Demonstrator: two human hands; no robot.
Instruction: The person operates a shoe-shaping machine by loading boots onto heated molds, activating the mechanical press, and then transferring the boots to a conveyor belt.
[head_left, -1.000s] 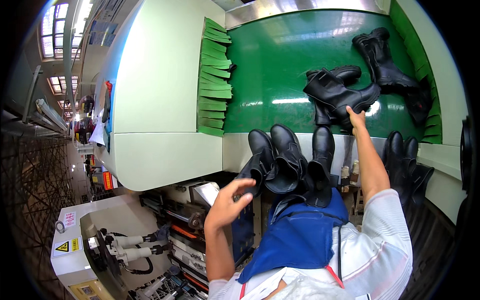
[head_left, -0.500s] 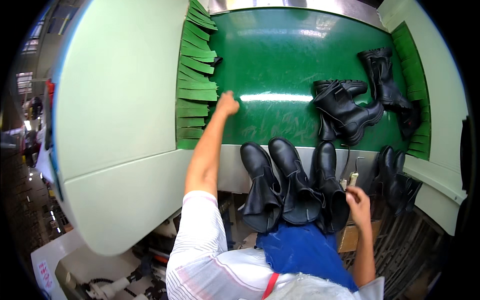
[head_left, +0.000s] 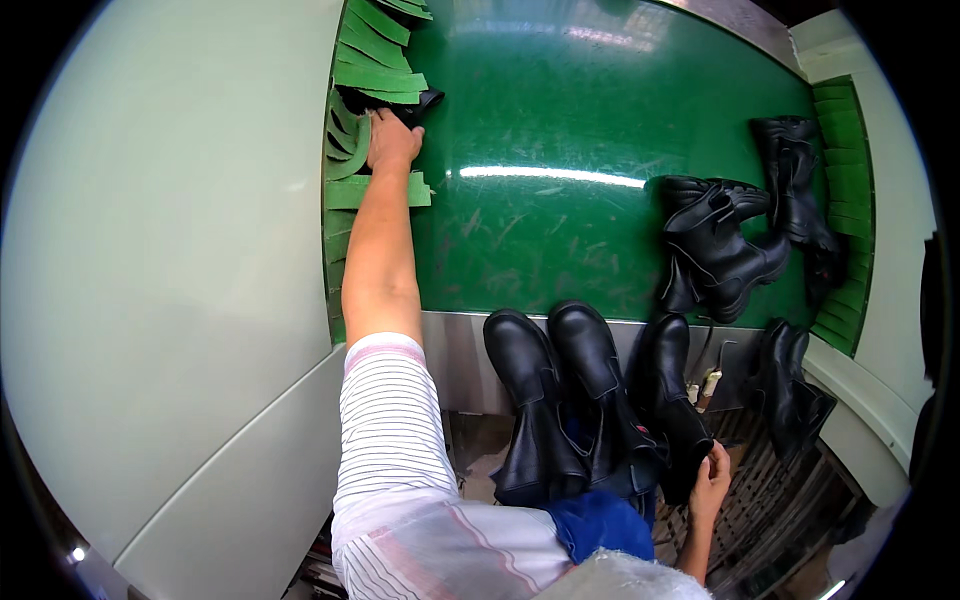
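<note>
My left hand [head_left: 393, 142] reaches in among the green strips at the far left. Its fingers are stretched toward a black boot [head_left: 428, 102] that shows only in part beneath the strips; whether they touch it is unclear. Three black boots stand in a row at the near edge: the left boot [head_left: 525, 365], the middle boot [head_left: 588, 365] and the right boot [head_left: 668, 360]. At the shaft top of the right boot is my right hand [head_left: 708, 487], fingers bent against its edge.
Several black boots [head_left: 720, 245] lie at the right of the green belt [head_left: 540, 240]. A strip curtain [head_left: 845, 190] hangs behind them. Below the belt edge is a hooked tool with a pale handle [head_left: 710, 383], beside more dark boots [head_left: 785, 385]. A pale panel [head_left: 180, 250] stands left.
My left hand has moved farther out and left, from over the belt into the strips, pushing some aside. My right hand has come down onto the right boot's shaft. The view has shifted left.
</note>
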